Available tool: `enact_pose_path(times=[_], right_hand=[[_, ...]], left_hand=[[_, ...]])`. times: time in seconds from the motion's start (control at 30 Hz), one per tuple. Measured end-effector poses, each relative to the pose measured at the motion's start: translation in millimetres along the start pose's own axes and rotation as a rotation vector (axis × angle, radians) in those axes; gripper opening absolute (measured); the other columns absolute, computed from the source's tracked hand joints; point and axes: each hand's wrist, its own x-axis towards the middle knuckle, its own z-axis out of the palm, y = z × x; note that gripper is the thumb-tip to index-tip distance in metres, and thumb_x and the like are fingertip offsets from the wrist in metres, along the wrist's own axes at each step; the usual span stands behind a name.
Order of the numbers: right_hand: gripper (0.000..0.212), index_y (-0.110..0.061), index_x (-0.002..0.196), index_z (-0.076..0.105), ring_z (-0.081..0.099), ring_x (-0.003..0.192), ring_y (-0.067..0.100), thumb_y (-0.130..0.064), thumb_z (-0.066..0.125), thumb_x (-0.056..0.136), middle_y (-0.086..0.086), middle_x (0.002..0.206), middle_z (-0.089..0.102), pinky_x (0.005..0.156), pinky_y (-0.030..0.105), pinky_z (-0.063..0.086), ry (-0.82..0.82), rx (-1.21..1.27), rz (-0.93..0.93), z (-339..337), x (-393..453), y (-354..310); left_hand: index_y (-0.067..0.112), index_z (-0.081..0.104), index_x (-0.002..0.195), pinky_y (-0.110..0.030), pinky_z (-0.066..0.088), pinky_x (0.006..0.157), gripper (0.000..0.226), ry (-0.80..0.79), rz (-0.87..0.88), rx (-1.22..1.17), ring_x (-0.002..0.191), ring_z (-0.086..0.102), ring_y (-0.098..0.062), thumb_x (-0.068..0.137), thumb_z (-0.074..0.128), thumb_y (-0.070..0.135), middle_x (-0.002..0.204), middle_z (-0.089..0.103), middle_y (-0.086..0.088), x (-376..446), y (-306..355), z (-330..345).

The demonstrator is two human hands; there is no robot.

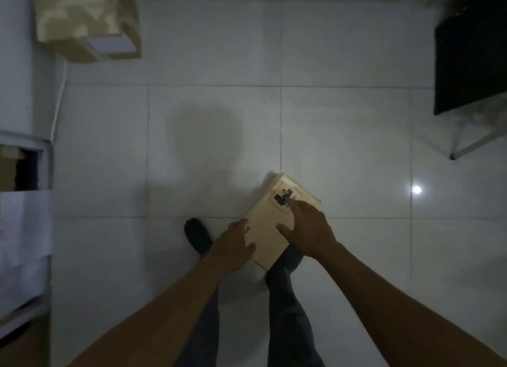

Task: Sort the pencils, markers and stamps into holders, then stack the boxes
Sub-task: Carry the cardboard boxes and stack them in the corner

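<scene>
A pale cardboard box with a black printed label on top is held above the white tiled floor, in front of my legs. My left hand grips its near left side, with the fingers wrapped on the edge. My right hand lies flat on the box's top, fingers spread over the label. No pencils, markers, stamps or holders are in view.
A taped brown cardboard box stands at the far left by the wall. A shelf unit runs along the left edge. A black-topped table with a white leg stands at the right. My dark shoe is on the floor.
</scene>
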Motion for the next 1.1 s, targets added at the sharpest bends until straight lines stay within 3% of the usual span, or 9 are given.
enact_pose_path(times=[0.2, 0.33, 0.4, 0.53, 0.57, 0.67, 0.77, 0.87, 1.1], right_hand=[[0.099, -0.029, 0.156, 0.009, -0.003, 0.15, 0.04, -0.066, 0.062, 0.08, 0.003, 0.165, 0.001, 0.118, 0.063, 0.01, -0.077, -0.475, -0.257, 34, 100, 59], [0.12, -0.039, 0.155, -0.006, -0.007, 0.147, 0.049, -0.071, 0.07, 0.069, 0.0, 0.164, -0.02, 0.111, 0.072, 0.014, -0.081, -0.587, -0.32, 59, 156, 73], [0.122, -0.04, 0.154, -0.006, 0.0, 0.146, 0.05, -0.071, 0.072, 0.066, 0.0, 0.163, -0.018, 0.109, 0.073, 0.018, -0.095, -0.579, -0.308, 67, 176, 76], [0.11, -0.041, 0.15, 0.016, 0.032, 0.135, 0.043, -0.063, 0.08, 0.063, -0.001, 0.162, -0.009, 0.102, 0.062, 0.041, -0.178, -0.43, -0.251, 76, 199, 77], [0.11, -0.042, 0.148, 0.02, 0.036, 0.132, 0.043, -0.061, 0.083, 0.06, 0.0, 0.161, -0.009, 0.1, 0.059, 0.045, -0.199, -0.377, -0.217, 76, 203, 78], [0.11, -0.045, 0.141, 0.026, 0.052, 0.117, 0.037, -0.06, 0.088, 0.052, 0.009, 0.155, 0.012, 0.094, 0.05, 0.052, -0.246, -0.273, -0.136, 74, 209, 80], [0.107, -0.041, 0.139, 0.03, 0.057, 0.104, 0.027, -0.057, 0.089, 0.052, 0.005, 0.136, 0.032, 0.086, 0.043, 0.054, -0.239, -0.249, -0.128, 70, 211, 80], [0.105, -0.038, 0.14, 0.032, 0.056, 0.104, 0.025, -0.055, 0.089, 0.053, 0.004, 0.131, 0.034, 0.086, 0.042, 0.055, -0.181, -0.193, -0.108, 64, 211, 78], [0.102, -0.032, 0.139, 0.034, 0.059, 0.101, 0.024, -0.057, 0.088, 0.056, 0.007, 0.129, 0.035, 0.085, 0.043, 0.056, 0.006, -0.027, -0.037, 44, 215, 64]], left_hand=[[0.017, 0.008, 0.156, -0.049, 0.035, 0.111, 0.098, 0.093, -0.143, -0.061, 0.141, 0.029, -0.032, 0.085, 0.066, 0.052, 0.159, 0.02, -0.006, 109, -28, 48], [0.024, 0.008, 0.157, -0.051, 0.032, 0.114, 0.109, 0.035, -0.188, -0.154, 0.144, 0.026, -0.032, 0.076, 0.066, 0.067, 0.162, 0.017, -0.003, 158, -61, 70], [0.027, 0.013, 0.156, -0.049, 0.037, 0.11, 0.112, -0.01, -0.182, -0.193, 0.14, 0.033, -0.03, 0.069, 0.066, 0.074, 0.159, 0.024, 0.0, 169, -77, 80], [0.029, 0.035, 0.146, -0.018, 0.048, 0.076, 0.093, -0.026, -0.135, -0.412, 0.101, 0.056, -0.004, 0.071, 0.077, 0.062, 0.124, 0.052, 0.015, 176, -102, 93], [0.031, 0.038, 0.144, -0.017, 0.049, 0.075, 0.092, -0.031, -0.136, -0.472, 0.098, 0.058, 0.0, 0.068, 0.079, 0.062, 0.123, 0.056, 0.016, 177, -108, 95], [0.043, 0.03, 0.149, -0.03, 0.055, 0.09, 0.118, -0.079, -0.206, -0.572, 0.112, 0.06, -0.009, 0.048, 0.078, 0.081, 0.135, 0.056, 0.014, 178, -117, 100], [0.043, 0.029, 0.151, -0.029, 0.051, 0.097, 0.118, -0.082, -0.215, -0.62, 0.118, 0.057, -0.01, 0.051, 0.08, 0.077, 0.141, 0.052, 0.013, 176, -116, 96], [0.033, 0.028, 0.154, -0.025, 0.043, 0.101, 0.111, -0.02, -0.168, -0.569, 0.126, 0.05, -0.012, 0.062, 0.08, 0.068, 0.148, 0.046, 0.007, 175, -110, 73], [0.038, 0.032, 0.152, -0.033, 0.032, 0.109, 0.104, 0.069, -0.058, -0.159, 0.142, 0.035, -0.023, 0.063, 0.073, 0.075, 0.158, 0.032, -0.001, 204, -98, -24]])
